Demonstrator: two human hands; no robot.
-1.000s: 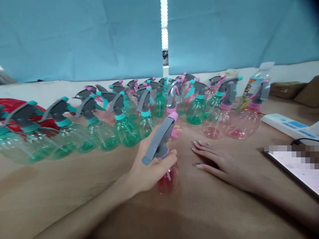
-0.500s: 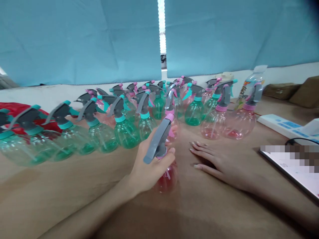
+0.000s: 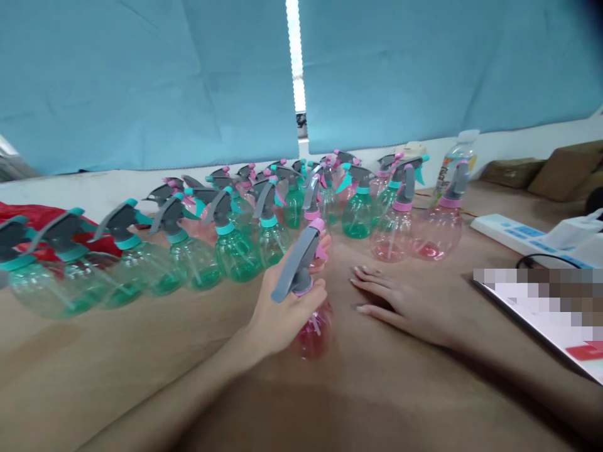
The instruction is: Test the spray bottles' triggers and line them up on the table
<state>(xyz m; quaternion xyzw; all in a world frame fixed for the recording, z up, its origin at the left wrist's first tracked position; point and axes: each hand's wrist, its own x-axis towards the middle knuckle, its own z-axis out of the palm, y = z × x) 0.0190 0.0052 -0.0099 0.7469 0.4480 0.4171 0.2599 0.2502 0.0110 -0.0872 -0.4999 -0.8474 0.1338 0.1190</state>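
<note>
My left hand (image 3: 285, 304) is wrapped round the neck of a pink spray bottle (image 3: 315, 336) in the middle of the table. Its grey trigger head with a pink nozzle shows above my fingers and points away from me. The bottle stands about upright, with part of its body hidden by my hand. To its right my right hand (image 3: 400, 301) lies flat on the wooden tabletop, fingers stretched out, holding nothing. Just beyond my left hand stand a green spray bottle (image 3: 274, 246) and another pink one, mostly covered.
Green spray bottles (image 3: 195, 260) line the left, with more green and pink ones behind. Two pink bottles (image 3: 391, 235) stand beyond my right hand. A drink bottle (image 3: 455, 160), a white power strip (image 3: 513, 232), a tablet-like screen (image 3: 532, 326) and brown boxes (image 3: 565, 172) are at right.
The view has shifted slightly, so the objects at the right appear further left. My left hand keeps its grip on the spray bottle; my right hand still lies flat.
</note>
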